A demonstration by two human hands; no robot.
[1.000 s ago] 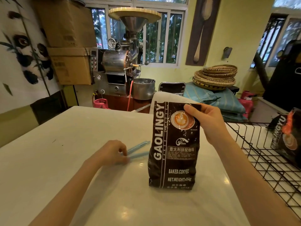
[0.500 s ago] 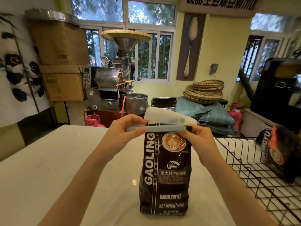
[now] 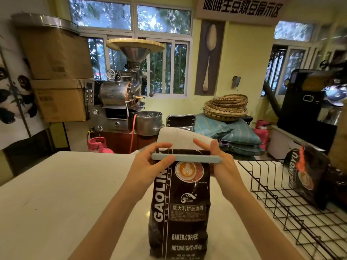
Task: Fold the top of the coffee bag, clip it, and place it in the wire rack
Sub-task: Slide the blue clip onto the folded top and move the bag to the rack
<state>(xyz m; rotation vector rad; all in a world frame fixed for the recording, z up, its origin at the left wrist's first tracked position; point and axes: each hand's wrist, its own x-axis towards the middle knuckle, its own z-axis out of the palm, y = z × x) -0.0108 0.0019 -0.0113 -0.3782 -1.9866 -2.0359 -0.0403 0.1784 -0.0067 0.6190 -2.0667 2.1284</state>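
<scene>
Pinching the clip [image 3: 187,158] over the folded top of the coffee bag [image 3: 180,212], left of the wire rack [image 3: 281,203], our left hand [image 3: 148,166] clamps it. Our right hand [image 3: 225,169] lays straight fingers behind the fold, grip unclear. Uneven pressure could spring the fold. We count one clip, one rack, two bags: a second bag [image 3: 308,177] sits inside the rack.

Coffee roastery display room, steel drum roaster [image 3: 120,94] by windows, woven trays [image 3: 226,107], sacks [image 3: 232,132], stacked cartons [image 3: 58,72]
</scene>
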